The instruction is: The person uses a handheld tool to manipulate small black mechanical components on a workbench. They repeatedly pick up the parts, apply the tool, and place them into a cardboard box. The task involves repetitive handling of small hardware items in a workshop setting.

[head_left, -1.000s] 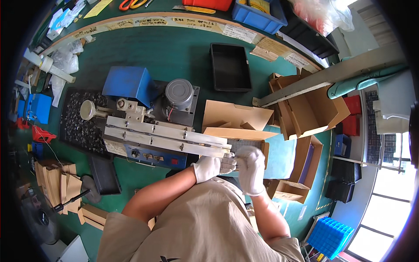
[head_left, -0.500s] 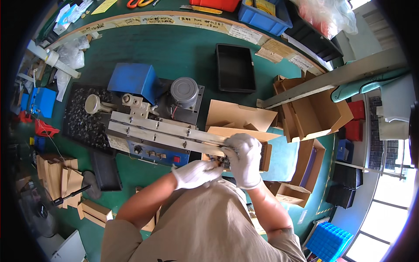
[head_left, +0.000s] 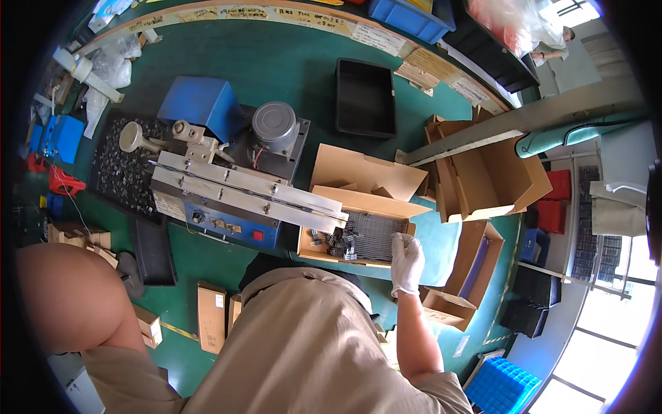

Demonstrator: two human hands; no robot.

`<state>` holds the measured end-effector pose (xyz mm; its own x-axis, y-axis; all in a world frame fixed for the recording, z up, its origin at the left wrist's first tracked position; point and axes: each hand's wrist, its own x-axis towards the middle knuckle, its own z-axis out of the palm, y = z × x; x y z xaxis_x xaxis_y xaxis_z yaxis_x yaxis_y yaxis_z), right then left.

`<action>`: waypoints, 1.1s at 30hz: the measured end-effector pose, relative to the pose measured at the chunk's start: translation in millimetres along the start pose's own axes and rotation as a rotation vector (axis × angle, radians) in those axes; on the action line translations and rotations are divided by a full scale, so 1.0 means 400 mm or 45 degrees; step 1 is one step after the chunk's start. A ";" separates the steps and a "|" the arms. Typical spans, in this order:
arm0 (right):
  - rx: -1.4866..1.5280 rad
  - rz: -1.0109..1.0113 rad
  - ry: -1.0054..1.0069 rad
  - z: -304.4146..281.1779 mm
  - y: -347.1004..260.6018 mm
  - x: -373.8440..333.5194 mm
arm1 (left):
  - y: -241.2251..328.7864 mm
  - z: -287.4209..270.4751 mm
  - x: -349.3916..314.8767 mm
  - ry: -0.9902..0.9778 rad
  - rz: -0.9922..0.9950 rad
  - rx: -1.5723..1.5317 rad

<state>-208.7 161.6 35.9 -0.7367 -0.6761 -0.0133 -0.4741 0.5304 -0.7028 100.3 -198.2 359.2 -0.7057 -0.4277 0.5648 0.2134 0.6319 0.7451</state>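
Note:
My right hand, in a white glove, is at the near right corner of an open cardboard box. Its fingers are curled closed, and what they hold, if anything, is hidden. Inside the box lie small dark parts, in neat rows on the right and heaped loosely on the left. A metal guide rail of the bench machine ends over the box's left side. My left arm is bent at the left edge, with the left hand out of view.
The machine carries a blue cover and a grey round motor. Many loose black parts fill a dark tray at its left. A black tray stands behind the box. Open cartons and a slanted post are at right.
My left hand has left the rail end and gone out of view leftward. My right hand has moved right and nearer, from the rail end to the box corner, uncovering the parts.

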 end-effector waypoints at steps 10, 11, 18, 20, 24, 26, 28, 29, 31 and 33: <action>-0.223 -0.161 -0.448 0.093 0.152 -0.009 | 0.046 0.109 0.001 -0.007 -0.101 0.234; -0.275 -0.200 -0.508 0.109 0.161 -0.014 | 0.059 0.121 -0.007 -0.004 -0.112 0.243; -0.651 -0.257 -0.876 0.178 0.047 0.000 | 0.160 0.224 -0.078 0.068 -0.204 0.171; -0.729 -0.209 -0.943 0.181 0.013 0.001 | 0.213 0.269 -0.108 0.086 -0.244 0.106; -0.634 -0.473 -0.789 0.256 0.167 -0.024 | 0.255 0.387 -0.206 0.125 -0.447 -0.304; -0.589 -0.555 -0.801 0.258 0.189 -0.020 | 0.247 0.447 -0.250 0.147 -0.658 -0.507; -0.592 -0.657 -0.734 0.259 0.230 -0.007 | 0.156 0.517 -0.328 0.144 -0.937 -0.774; -0.553 -0.718 -0.729 0.260 0.249 -0.007 | 0.106 0.558 -0.373 0.145 -1.083 -0.881; -0.484 -0.838 -0.699 0.269 0.287 -0.001 | -0.023 0.638 -0.468 0.086 -1.270 -1.053; -0.393 -0.844 -0.677 0.257 0.267 0.007 | -0.112 0.719 -0.518 0.040 -1.708 -0.986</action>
<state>-211.9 163.8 -112.3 0.0171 -0.9984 -0.0543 -0.8867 0.0100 -0.4623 42.7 48.2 106.8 -0.6472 -0.4066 -0.6449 -0.2496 -0.6862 0.6832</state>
